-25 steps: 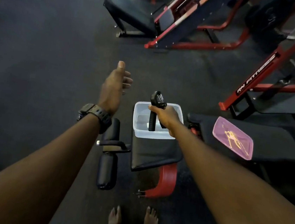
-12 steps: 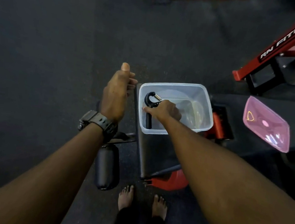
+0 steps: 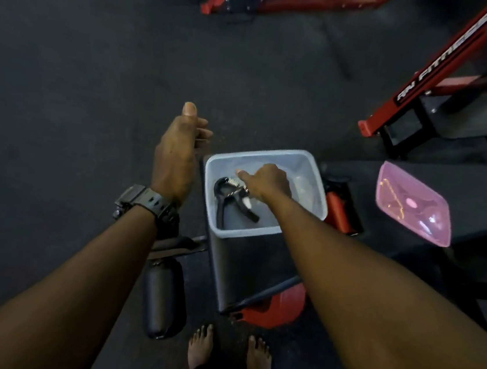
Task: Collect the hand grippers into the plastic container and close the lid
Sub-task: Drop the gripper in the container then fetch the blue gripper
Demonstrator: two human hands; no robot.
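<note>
A clear plastic container (image 3: 314, 189) stands on the end of a black bench pad (image 3: 245, 263). One black hand gripper (image 3: 228, 197) with a metal spring lies flat on the container's bottom, handles spread. My right hand (image 3: 265, 182) reaches into the container just above the hand gripper's spring end, thumb stretched out and off it. My left hand (image 3: 176, 152) hovers to the left of the container, fingers loosely apart, holding nothing. The pink translucent lid (image 3: 413, 203) rests on a black pad to the right.
Red and black gym machine frames (image 3: 437, 73) stand at the right and along the top (image 3: 287, 1). A black roller pad (image 3: 162, 299) sticks out at the bench's lower left. My bare feet (image 3: 229, 352) stand on the dark rubber floor (image 3: 63, 103).
My right hand lowered the hand gripper from above the rim into the container, where it now lies flat, and my thumb has come off it. The view tilted down; my left hand barely moved.
</note>
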